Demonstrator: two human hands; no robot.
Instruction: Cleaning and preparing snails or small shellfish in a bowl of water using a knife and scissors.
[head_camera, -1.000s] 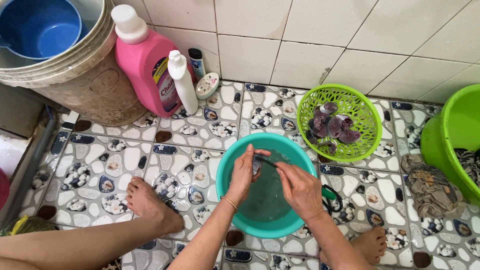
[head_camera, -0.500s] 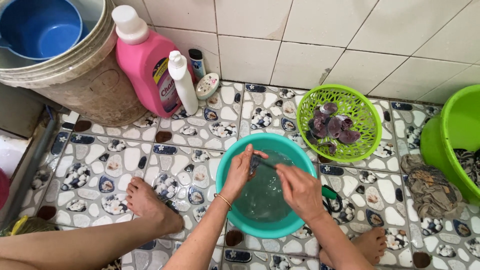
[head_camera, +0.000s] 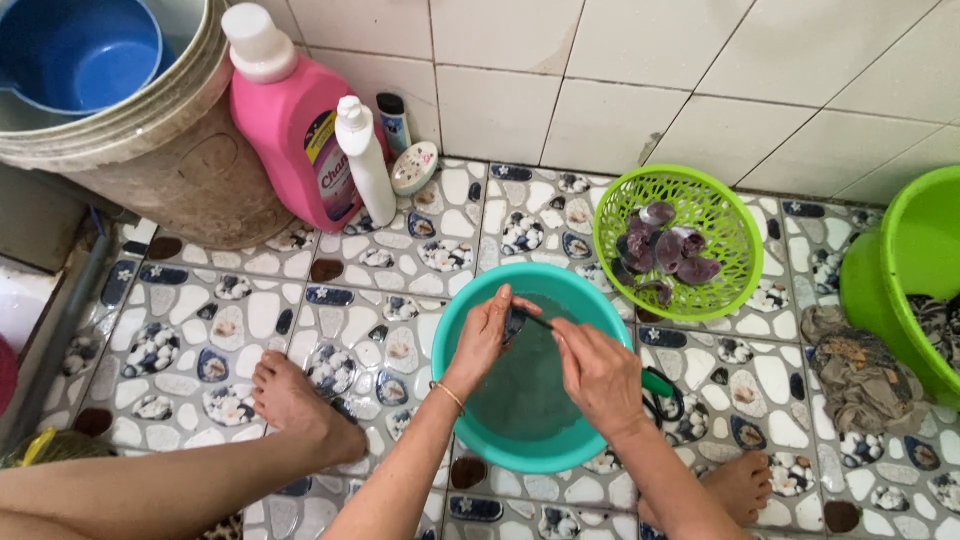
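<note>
Teal basin (head_camera: 455, 420), lime basket (head_camera: 620, 195) (purple pieces (head_camera: 665, 250)), pink bottle (head_camera: 290, 130).

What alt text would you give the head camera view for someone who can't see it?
Over a teal basin of water, the left hand holds a small dark piece while the right hand works it with a thin tool. A green basket of purple pieces sits behind.
</note>
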